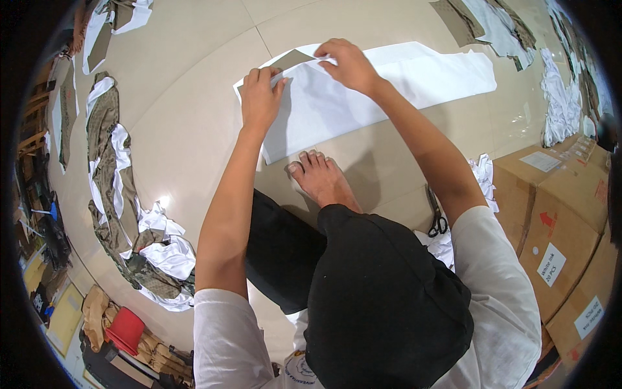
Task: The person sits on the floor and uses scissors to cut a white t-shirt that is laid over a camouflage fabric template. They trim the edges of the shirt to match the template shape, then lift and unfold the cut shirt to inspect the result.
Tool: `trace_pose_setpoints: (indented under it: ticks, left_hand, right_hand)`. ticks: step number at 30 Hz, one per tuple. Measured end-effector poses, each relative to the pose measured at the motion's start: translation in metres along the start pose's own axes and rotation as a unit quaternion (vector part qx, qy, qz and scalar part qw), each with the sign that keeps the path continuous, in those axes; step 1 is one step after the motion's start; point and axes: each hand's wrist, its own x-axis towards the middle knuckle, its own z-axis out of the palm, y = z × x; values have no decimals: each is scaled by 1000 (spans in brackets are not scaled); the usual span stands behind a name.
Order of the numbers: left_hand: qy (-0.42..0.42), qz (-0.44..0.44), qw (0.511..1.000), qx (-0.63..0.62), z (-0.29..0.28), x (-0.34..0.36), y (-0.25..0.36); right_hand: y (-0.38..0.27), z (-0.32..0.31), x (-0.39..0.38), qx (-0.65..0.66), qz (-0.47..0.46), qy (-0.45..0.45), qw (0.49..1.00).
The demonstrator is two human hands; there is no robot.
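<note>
A long white fabric piece (414,81) lies on the tiled floor in front of me, with an olive-brown patch of cloth (293,59) showing at its upper left edge. My left hand (261,98) is closed on the fabric near its left end, fingers bent over the upper edge. To its right, my right hand (350,66) holds the same upper edge between curved fingers and thumb. The fingertips partly hide the cloth there. My bare foot (322,178) rests just below the fabric's lower edge.
Black-handled scissors (437,217) lie by my right arm, near crumpled white cloth (483,178). Cardboard boxes (560,214) stand at the right. Patterned and white garment pieces (113,168) lie along the left, with more (495,29) at the far right. A red object (126,330) is at lower left.
</note>
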Motion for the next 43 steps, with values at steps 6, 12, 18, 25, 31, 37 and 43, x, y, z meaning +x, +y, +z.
trace_pose_setpoints:
  ticks: [6, 12, 18, 25, 31, 37, 43]
  left_hand:
    - [-8, 25, 999, -24, 26, 21, 13]
    - [-23, 10, 999, -24, 35, 31, 16]
    - [-28, 36, 999, -7, 39, 33, 10]
    - [-35, 30, 999, 7, 30, 30, 12]
    - [-47, 10, 999, 9, 27, 29, 12]
    - [-49, 58, 997, -9, 23, 27, 12]
    - [-177, 13, 984, -17, -11, 21, 7]
  right_hand:
    - [-8, 27, 21, -11, -9, -24, 1000]
    - [-7, 28, 27, -10, -7, -49, 999]
    - [-2, 22, 32, -35, -12, -107, 994]
    - [5, 17, 36, -78, -25, -133, 988]
    - [7, 18, 37, -63, -23, -134, 989]
    - [7, 13, 36, -62, -56, -128, 988]
    - [6, -18, 37, -86, 22, -283, 955]
